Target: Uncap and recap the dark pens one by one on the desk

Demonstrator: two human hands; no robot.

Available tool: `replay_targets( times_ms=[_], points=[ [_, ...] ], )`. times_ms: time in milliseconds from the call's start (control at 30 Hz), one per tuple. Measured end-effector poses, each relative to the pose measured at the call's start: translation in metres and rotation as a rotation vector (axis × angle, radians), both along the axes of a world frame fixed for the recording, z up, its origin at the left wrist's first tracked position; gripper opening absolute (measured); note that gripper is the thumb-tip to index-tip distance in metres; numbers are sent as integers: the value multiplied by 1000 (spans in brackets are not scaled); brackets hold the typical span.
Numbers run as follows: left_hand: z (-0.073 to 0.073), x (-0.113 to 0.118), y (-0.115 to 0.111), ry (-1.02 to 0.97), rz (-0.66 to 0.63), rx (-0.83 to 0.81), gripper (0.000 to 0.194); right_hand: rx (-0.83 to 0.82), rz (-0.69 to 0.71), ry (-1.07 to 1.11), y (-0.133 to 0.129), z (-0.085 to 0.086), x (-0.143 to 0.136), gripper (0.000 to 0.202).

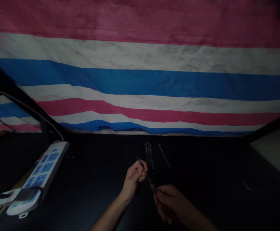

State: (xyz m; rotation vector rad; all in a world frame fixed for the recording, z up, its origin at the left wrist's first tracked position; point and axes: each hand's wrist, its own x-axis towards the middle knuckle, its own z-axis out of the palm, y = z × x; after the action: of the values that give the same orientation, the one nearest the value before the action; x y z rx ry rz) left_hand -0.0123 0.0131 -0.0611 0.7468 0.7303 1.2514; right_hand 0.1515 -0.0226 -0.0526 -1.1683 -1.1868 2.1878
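While several slim, dark-barrelled pens [164, 156] lie on the black tabletop [87, 179], left hand [133, 175] and right hand [169, 200] finger-pinch one thin dark pen [148, 179] near either end — handling apparently under way, completion unconfirmed

Two hands [134, 173], at least four pens [164, 156], and just one power strip [42, 173]

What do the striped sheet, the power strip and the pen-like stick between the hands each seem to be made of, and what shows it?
Striped sheet: probably woven plastic, faintly sheeny; it creases and ripples like tarpaulin.
Power strip: likely hard moulded plastic, smooth, white with blue socket faces.
Pen-like stick: perhaps plastic, dark and slim; too dim to rule out metal.
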Motion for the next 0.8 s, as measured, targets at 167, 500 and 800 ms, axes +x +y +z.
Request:
replay_targets(
  times_ms=[167, 500, 800],
  points=[
    [3, -4, 4, -10, -32, -3, 37, 153, 106, 40, 13, -7, 0, 37],
    [0, -9, 12, 133, 105, 64, 59, 663, 66, -218, 23, -8, 7, 38],
    [-5, -15, 19, 195, 180, 139, 58, 967, 144, -461, 14, -15, 8, 31]
  ],
)
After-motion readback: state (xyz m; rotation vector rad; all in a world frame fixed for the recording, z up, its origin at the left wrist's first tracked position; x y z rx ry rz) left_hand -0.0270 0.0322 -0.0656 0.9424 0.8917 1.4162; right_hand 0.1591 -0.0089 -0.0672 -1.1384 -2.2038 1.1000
